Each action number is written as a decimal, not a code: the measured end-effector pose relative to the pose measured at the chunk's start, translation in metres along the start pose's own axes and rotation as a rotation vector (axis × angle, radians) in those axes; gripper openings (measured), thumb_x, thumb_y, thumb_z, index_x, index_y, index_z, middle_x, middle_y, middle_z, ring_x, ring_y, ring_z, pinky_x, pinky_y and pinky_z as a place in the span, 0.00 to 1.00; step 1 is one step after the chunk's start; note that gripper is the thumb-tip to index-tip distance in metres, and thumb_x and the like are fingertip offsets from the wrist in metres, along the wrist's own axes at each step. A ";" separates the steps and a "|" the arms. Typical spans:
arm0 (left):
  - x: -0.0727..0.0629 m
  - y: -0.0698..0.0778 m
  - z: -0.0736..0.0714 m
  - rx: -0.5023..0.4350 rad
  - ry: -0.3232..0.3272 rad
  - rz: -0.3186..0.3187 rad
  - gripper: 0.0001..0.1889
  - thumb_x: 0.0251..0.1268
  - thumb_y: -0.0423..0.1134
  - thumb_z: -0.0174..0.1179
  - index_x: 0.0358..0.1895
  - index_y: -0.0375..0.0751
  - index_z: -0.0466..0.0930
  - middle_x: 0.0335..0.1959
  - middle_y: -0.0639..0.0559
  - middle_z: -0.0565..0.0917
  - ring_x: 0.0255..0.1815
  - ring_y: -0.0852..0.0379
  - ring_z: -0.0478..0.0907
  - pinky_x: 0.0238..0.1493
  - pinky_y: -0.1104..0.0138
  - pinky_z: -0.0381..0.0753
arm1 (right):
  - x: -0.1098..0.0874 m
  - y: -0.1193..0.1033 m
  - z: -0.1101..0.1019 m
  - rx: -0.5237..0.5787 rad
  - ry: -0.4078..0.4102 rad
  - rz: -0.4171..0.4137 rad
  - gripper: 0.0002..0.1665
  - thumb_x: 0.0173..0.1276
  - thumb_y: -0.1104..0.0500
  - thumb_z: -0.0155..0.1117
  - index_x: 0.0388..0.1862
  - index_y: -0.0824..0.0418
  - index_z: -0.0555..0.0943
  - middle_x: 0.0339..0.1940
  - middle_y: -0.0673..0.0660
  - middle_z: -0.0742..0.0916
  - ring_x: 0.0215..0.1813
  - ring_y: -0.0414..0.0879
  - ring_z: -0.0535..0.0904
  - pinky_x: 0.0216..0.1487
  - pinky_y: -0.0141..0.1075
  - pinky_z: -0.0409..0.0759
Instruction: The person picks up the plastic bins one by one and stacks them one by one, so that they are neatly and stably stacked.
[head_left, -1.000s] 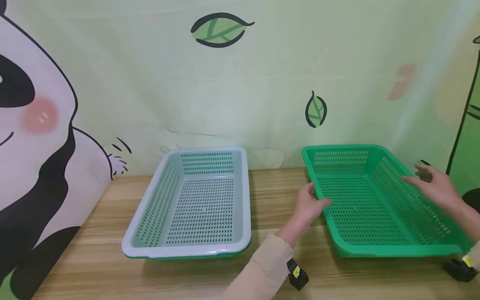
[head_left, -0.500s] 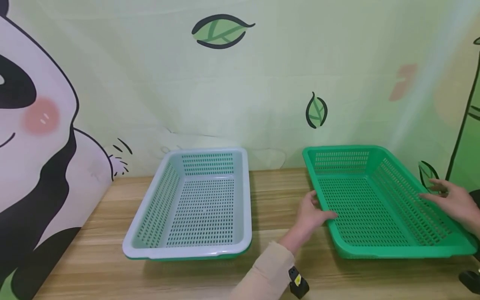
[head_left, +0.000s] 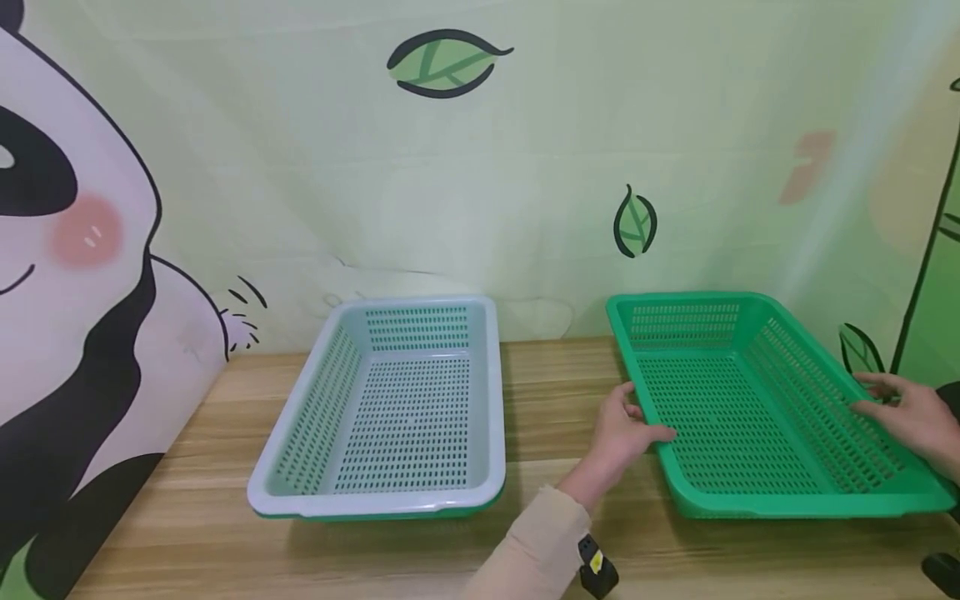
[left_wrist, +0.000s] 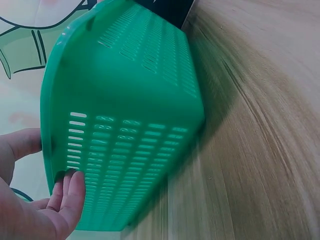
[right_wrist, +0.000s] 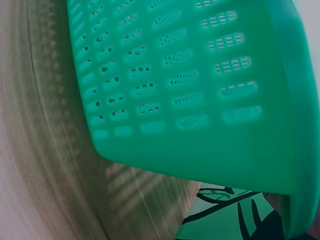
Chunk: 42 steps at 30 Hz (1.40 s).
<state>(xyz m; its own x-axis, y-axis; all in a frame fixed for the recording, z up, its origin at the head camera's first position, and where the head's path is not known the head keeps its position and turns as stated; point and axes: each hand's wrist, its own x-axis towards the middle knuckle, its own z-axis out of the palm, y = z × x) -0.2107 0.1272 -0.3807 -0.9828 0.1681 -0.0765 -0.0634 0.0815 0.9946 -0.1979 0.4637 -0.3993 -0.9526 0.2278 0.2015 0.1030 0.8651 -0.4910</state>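
A green perforated plastic basket stands on the wooden table at the right. My left hand grips its left rim, with the thumb over the inner side. The left wrist view shows the other fingers of that hand against the basket's outer wall. Across from it, my right hand holds the right rim, thumb at the rim and fingers beyond it. Only the basket's outer side appears in the right wrist view; the right hand is hidden there.
To the left stands a pale blue-white perforated basket, with a green edge showing beneath its rim. Behind the wooden table hangs a pale green cloth printed with a panda and leaves.
My right hand has come down from above the green basket, moving outward to its right rim. The left hand has slid slightly nearer along the left rim. The baskets stay in place.
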 end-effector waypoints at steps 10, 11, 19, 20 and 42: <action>0.001 0.001 0.000 0.033 0.028 0.014 0.37 0.35 0.24 0.71 0.58 0.34 0.69 0.28 0.55 0.71 0.30 0.62 0.68 0.36 0.70 0.73 | -0.001 -0.008 -0.006 -0.015 -0.021 0.015 0.27 0.64 0.66 0.51 0.58 0.81 0.60 0.43 0.79 0.68 0.41 0.69 0.65 0.30 0.49 0.68; 0.001 0.001 -0.001 0.036 0.029 0.015 0.37 0.35 0.24 0.71 0.58 0.34 0.69 0.28 0.55 0.71 0.30 0.62 0.68 0.36 0.70 0.73 | 0.000 -0.009 -0.006 -0.014 -0.021 0.013 0.27 0.64 0.65 0.51 0.57 0.82 0.60 0.43 0.79 0.68 0.41 0.69 0.65 0.29 0.48 0.68; -0.001 0.007 -0.010 -0.037 -0.005 0.014 0.38 0.35 0.19 0.68 0.59 0.33 0.68 0.30 0.51 0.75 0.32 0.59 0.74 0.34 0.69 0.78 | 0.002 -0.013 -0.006 -0.012 -0.014 -0.029 0.27 0.63 0.65 0.51 0.57 0.81 0.62 0.41 0.77 0.70 0.39 0.67 0.68 0.28 0.45 0.68; -0.002 0.008 -0.011 -0.039 -0.004 0.012 0.38 0.35 0.19 0.67 0.59 0.33 0.68 0.30 0.51 0.75 0.32 0.59 0.74 0.34 0.69 0.78 | 0.001 -0.014 -0.006 -0.009 -0.017 -0.029 0.27 0.63 0.65 0.52 0.57 0.81 0.62 0.42 0.77 0.69 0.39 0.68 0.67 0.28 0.46 0.68; -0.003 0.027 -0.041 -0.033 -0.023 0.049 0.34 0.34 0.18 0.64 0.55 0.32 0.70 0.33 0.49 0.77 0.33 0.57 0.76 0.37 0.69 0.79 | -0.007 -0.055 -0.008 0.082 -0.058 -0.016 0.29 0.67 0.62 0.48 0.61 0.80 0.58 0.45 0.76 0.69 0.42 0.67 0.67 0.31 0.45 0.69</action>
<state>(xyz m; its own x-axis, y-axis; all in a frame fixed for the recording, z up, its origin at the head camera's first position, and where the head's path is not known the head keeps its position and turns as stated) -0.2163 0.0889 -0.3512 -0.9806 0.1939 -0.0285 -0.0212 0.0398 0.9990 -0.1944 0.4180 -0.3665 -0.9691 0.1863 0.1617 0.0664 0.8283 -0.5563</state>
